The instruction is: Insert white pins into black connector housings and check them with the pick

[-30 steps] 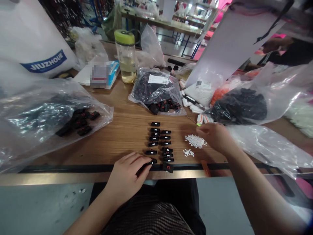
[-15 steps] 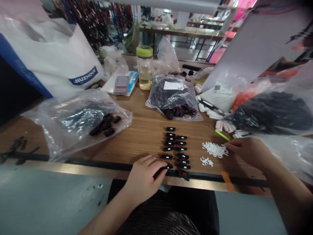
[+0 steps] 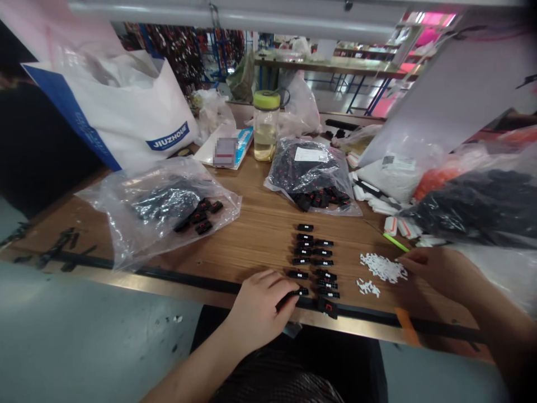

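My left hand (image 3: pixel 264 308) is at the table's front edge, thumb and fingers closed on a small black plastic piece (image 3: pixel 301 291) with white dots on its face. Similar black pieces (image 3: pixel 324 252) stand in two columns beyond it. One black piece with a red mark (image 3: pixel 328 307) lies at the near end of the right column. My right hand (image 3: pixel 436 271) is pinched beside a pile of tiny white pieces (image 3: pixel 384 267); whatever its fingertips hold is too small to make out. A thin yellow-green stick (image 3: pixel 395 242) reaches to these fingers; whether they grip it is unclear.
A smaller heap of white bits (image 3: pixel 368 288) lies in front of the pile. Clear bags of black parts (image 3: pixel 310 168) (image 3: pixel 168 204) rest behind and left. A lidded bottle (image 3: pixel 265 131), white carrier bag (image 3: pixel 126 112) and dark bag (image 3: pixel 482 204) stand around the wooden table.
The whole view has shifted, so the scene sits lower and further right. Both hands keep almost the same places relative to the black pieces and the white pile.
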The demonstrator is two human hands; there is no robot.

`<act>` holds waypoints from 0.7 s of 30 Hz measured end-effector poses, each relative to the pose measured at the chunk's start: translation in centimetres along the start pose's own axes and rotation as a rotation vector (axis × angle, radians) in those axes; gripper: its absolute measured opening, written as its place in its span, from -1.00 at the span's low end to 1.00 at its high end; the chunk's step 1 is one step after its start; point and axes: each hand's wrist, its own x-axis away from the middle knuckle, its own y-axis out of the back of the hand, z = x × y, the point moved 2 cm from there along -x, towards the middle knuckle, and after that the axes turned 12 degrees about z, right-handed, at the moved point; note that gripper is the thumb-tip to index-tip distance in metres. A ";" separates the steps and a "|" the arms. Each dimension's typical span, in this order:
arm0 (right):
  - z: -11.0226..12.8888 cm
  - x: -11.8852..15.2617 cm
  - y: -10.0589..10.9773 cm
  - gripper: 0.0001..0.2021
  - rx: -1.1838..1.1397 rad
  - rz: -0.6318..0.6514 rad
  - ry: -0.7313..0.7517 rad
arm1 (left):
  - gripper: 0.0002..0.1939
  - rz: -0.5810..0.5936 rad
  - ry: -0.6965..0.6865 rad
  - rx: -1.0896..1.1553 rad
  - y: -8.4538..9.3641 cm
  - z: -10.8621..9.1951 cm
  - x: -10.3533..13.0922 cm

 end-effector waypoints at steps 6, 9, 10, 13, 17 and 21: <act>0.4 0.1 0.7 -0.77 -0.183 0.119 -0.013 | -0.91 0.006 0.008 0.004 -0.2 0.2 0.0; 3.5 2.4 2.1 -0.79 -0.278 0.002 0.015 | -0.91 0.023 0.011 0.005 -0.2 0.3 0.0; 5.2 3.5 2.6 -0.80 -0.323 -0.042 0.075 | -0.92 0.030 0.019 0.006 -0.2 0.3 0.1; 11.6 6.9 3.1 -0.81 -0.468 -0.046 0.439 | -0.94 0.041 0.043 0.013 -0.2 0.4 0.1; 18.4 9.7 2.3 -0.86 -0.449 0.031 0.832 | -0.93 0.028 0.018 0.027 -0.1 0.3 0.1; 20.6 9.8 1.1 -0.88 -0.400 0.063 0.885 | -0.92 0.025 0.014 0.021 0.0 0.2 0.1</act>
